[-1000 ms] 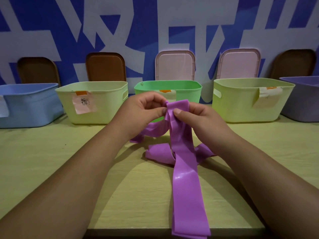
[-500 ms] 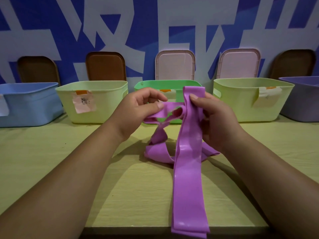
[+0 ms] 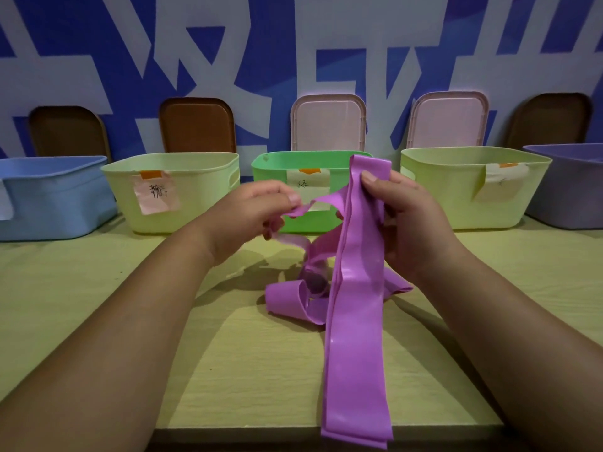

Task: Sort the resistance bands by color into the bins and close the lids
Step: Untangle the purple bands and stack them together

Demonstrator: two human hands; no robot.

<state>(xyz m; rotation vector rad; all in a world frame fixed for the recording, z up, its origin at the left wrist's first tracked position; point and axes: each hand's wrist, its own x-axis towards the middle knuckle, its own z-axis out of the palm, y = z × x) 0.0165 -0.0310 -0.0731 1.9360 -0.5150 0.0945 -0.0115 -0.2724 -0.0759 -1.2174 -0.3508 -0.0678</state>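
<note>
Starting at the left, a blue bin [image 3: 55, 197] and a pale yellow-green bin [image 3: 195, 197] bearing a pink label are seen standing open at the back of the bench [image 3: 81, 305]. Next, the left hand [image 3: 257, 213] is found raised in front of the green bin [image 3: 274, 164]. Its fingers are curled, and a narrow, twisted run of the purple resistance band [image 3: 355, 337] is pinched between thumb and fingertips. Slack coils of the band are laid on the bench between the two hands. The long doubled run is carried down from the right hand [image 3: 411, 223], across the bench and over its near edge. This hand is closed on the doubled band just below its top fold, with the thumb pressed on the front face and the fingers behind. At the far right, a purple bin [image 3: 574, 187] is shown open and partly cut off by the frame; it is judged to be the destination.

The band is judged to be light, thin, limp and stretchy, with a glossy face that may slip or cling. Twisting and snagging are to be expected. Hold is best taken across the full flat width near a fold, not at one edge, and the slack is to be gathered before lifting.
</note>
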